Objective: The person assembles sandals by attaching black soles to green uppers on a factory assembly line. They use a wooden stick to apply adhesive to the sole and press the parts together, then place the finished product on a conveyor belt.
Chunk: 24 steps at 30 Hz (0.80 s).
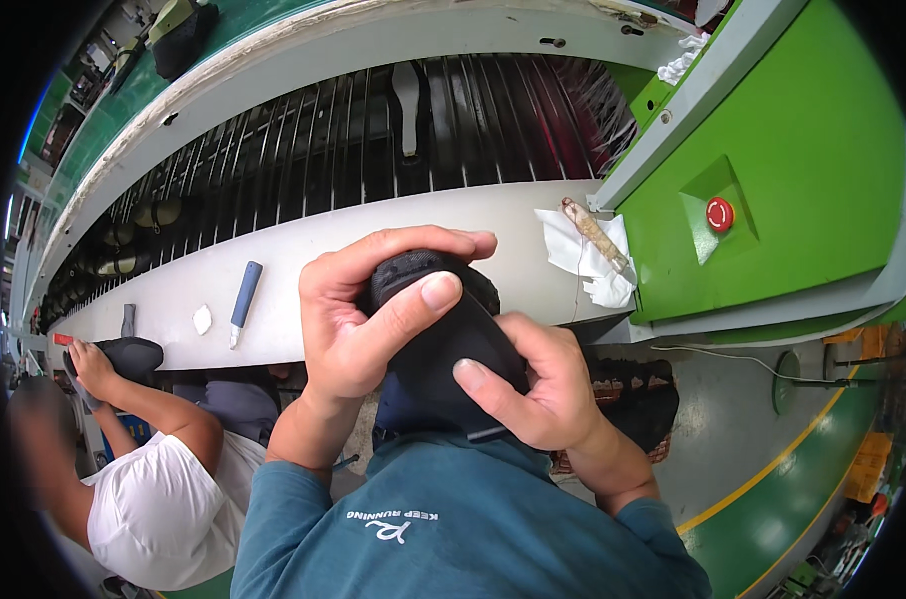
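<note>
A black shoe (441, 374), dark fabric all over, is held up close to my chest and tilted. My left hand (358, 314) wraps round its upper end, with the thumb pressed on the near face and the fingers curled over the far side. Lower down, my right hand (543, 389) grips the other side, its thumb lying flat on the black surface. The fingers behind the shoe are partly hidden. Beyond my hands, on the white ledge (323, 225), lies a blue-handled craft knife (245, 299) with a small white scrap (202, 319) beside it.
Past the ledge runs a conveyor of dark rods (303, 150) carrying a shoe with a pale sole (408, 105). A tape-wrapped stick (595, 237) rests on white paper. At right stands a green machine panel (802, 160) with a red button (719, 214). A co-worker (163, 489) handles a black shoe (128, 359) at left.
</note>
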Motion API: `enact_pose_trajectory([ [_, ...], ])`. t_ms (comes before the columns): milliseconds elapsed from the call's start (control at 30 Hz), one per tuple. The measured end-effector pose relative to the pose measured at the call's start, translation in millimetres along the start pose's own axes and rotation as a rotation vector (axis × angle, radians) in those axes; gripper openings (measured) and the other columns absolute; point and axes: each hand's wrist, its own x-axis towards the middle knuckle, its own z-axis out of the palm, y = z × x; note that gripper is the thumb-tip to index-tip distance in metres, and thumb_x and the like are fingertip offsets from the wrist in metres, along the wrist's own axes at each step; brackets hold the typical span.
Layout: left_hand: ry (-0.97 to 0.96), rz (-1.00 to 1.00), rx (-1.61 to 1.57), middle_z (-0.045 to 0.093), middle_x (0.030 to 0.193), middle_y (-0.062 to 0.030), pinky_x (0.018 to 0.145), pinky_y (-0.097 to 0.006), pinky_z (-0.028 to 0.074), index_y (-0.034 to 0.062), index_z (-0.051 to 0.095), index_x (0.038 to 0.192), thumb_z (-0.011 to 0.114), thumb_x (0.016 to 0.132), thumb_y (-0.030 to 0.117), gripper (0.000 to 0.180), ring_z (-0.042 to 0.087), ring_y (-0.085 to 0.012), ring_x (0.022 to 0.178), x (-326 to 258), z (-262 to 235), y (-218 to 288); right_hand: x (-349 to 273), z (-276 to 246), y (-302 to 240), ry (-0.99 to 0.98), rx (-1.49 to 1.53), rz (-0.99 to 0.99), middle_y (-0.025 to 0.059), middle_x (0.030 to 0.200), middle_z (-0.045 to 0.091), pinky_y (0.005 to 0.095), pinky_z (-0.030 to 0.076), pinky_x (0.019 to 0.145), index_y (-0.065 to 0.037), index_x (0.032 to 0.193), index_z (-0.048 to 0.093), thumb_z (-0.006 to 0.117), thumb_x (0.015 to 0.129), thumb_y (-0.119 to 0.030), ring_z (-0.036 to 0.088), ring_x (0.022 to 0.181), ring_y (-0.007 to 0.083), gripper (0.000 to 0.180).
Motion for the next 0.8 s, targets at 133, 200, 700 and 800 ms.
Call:
enact_pose_trajectory([
  [133, 0.009, 0.049, -0.023, 0.078, 0.117, -0.0248, 0.104, -0.044, 0.058, -0.0078, 0.075, 0.119, 0.071, 0.090, 0.016, 0.037, 0.075, -0.0323, 0.112, 2.7, 6.0, -6.3, 15.3, -0.7, -10.2, 0.061, -0.122, -0.047, 0.0114, 0.078, 0.074, 0.0324, 0.056, 0.062, 0.001, 0.105, 0.065, 0.083, 0.096, -0.028, 0.075, 0.068, 0.0188, 0.035],
  [200, 0.005, 0.076, -0.025, 0.077, 0.119, -0.0244, 0.105, -0.044, 0.057, -0.0076, 0.075, 0.120, 0.070, 0.092, 0.014, 0.036, 0.075, -0.0319, 0.113, 5.3, 5.0, -9.1, 20.4, 0.6, -12.1, 0.079, -0.151, -0.031, 0.0116, 0.076, 0.074, 0.0323, 0.056, 0.061, 0.001, 0.104, 0.065, 0.084, 0.095, -0.029, 0.075, 0.068, 0.0184, 0.036],
  [700, -0.149, -0.052, -0.132, 0.076, 0.109, -0.0248, 0.094, -0.039, 0.059, -0.0109, 0.072, 0.120, 0.038, 0.107, 0.048, 0.069, 0.075, -0.0312, 0.100, 14.2, -2.6, -12.6, 21.1, 6.8, 4.2, 0.180, -0.144, -0.098, 0.0102, 0.078, 0.077, 0.0295, 0.057, 0.063, -0.002, 0.097, 0.065, 0.087, 0.094, -0.026, 0.077, 0.070, 0.0154, 0.033],
  [800, -0.249, 0.045, -0.182, 0.075, 0.112, -0.0196, 0.098, -0.037, 0.055, -0.0078, 0.072, 0.120, 0.040, 0.108, 0.040, 0.058, 0.071, -0.0258, 0.104, 17.8, -11.5, -22.4, 18.9, 8.4, 1.1, 0.150, -0.130, -0.059, 0.0064, 0.085, 0.076, 0.0264, 0.055, 0.068, -0.002, 0.098, 0.064, 0.088, 0.093, -0.022, 0.071, 0.076, 0.0098, 0.032],
])
